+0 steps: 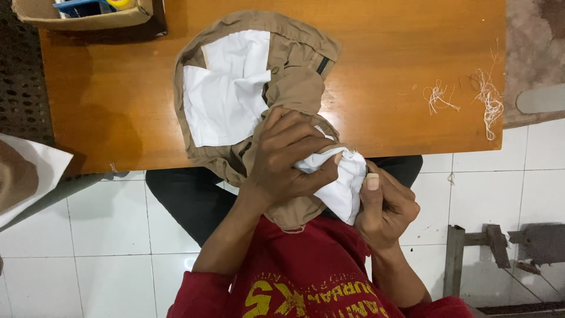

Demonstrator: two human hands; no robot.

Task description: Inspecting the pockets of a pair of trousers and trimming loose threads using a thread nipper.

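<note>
While both hands bunch cloth at table's near edge | left hand (288,159) clenches khaki trousers (294,82) | right hand (385,206) pinches white pocket lining (344,176) | advice: keep lining taut

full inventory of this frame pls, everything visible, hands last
khaki garment: 1, tan, on table, hanging off near edge
white pocket lining: 1, white, spread on garment
white fabric bunch: 1, white, pinched between both hands
table: 1, orange wood
thread scraps: 2 clumps, pale, table right
cardboard box: 1, brown, top left
metal frame: 1, grey, floor right
left hand: grips white fabric bunch and garment
right hand: pinches white fabric bunch
</note>
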